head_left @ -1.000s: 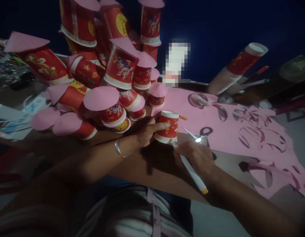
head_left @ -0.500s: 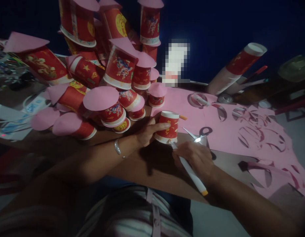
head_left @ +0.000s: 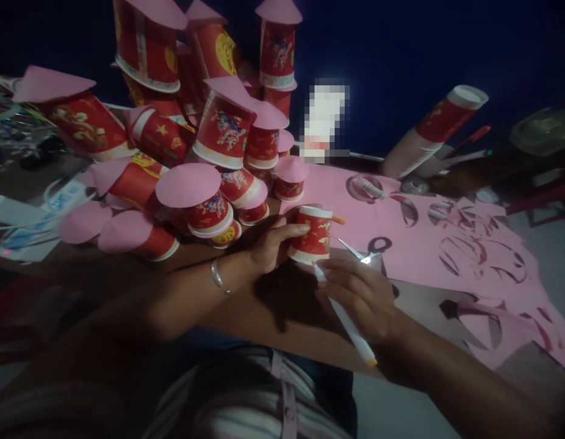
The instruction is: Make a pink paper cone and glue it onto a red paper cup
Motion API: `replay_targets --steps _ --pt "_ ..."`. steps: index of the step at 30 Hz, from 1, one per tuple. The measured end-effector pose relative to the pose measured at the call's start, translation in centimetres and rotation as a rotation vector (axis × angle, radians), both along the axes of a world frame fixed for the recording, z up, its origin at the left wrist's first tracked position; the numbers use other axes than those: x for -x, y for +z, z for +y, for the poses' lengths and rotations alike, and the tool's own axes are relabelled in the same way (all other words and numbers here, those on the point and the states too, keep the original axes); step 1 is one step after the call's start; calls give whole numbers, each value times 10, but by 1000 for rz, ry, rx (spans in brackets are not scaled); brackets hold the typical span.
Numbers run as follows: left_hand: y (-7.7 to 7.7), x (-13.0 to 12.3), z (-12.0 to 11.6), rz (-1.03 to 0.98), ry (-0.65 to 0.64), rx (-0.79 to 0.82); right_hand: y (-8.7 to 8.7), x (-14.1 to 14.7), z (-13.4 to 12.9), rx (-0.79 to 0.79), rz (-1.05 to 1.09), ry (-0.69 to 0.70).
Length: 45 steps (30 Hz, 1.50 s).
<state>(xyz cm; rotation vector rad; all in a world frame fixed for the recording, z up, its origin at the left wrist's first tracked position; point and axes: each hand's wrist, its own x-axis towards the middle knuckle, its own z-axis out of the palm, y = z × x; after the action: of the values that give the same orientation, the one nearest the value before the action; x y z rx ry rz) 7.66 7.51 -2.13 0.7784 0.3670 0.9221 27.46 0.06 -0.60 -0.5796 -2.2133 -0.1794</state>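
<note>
My left hand (head_left: 276, 244) is closed around a red paper cup (head_left: 315, 236) with gold patterns, white bands at both ends, thumb across its side. In my right hand (head_left: 360, 299) is a white marker pen (head_left: 351, 332) with an orange end. Its tip is at the cup's lower white band; whether it touches is hard to tell. An orange pen cap (head_left: 338, 219) pokes out behind the cup, and what holds it is hidden. Scissors (head_left: 365, 258) lie partly open beyond my right hand, their handles partly covered by it.
Many red cups with pink paper cone tops (head_left: 188, 185) crowd the left and back of the table. Pink paper sheets (head_left: 415, 244) with cut-outs and scraps spread to the right. A leaning stack of cups (head_left: 440, 128) stands at the back right. A power strip (head_left: 58, 210) lies far left.
The cup has turned a little in my left hand, so its gold pattern shows differently. My right hand and the marker have shifted slightly along the lower band to the left.
</note>
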Motion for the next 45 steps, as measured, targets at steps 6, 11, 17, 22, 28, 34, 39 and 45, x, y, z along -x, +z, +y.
replay_targets --steps 6,11,17,22,28,34,39,45 --pt "0 2 -3 145 11 -18 -5 -1 0 15 -40 32" --pt "0 2 -4 187 24 21 -3 -1 0 14 -25 30" --pt "-4 2 -1 108 -2 50 2 1 0 29 62 -94" --pt "-6 2 -2 94 1 68 -5 0 -1 19 51 -132" --pt "-6 3 -3 120 -2 61 -9 -2 -1 52 38 -107" --pt "-2 2 -4 123 -13 63 -7 -1 1 16 33 -78" --pt "3 0 -5 141 7 92 -6 -1 1 41 23 -73" --pt "2 -1 -4 122 -10 66 -6 0 0 41 13 -92"
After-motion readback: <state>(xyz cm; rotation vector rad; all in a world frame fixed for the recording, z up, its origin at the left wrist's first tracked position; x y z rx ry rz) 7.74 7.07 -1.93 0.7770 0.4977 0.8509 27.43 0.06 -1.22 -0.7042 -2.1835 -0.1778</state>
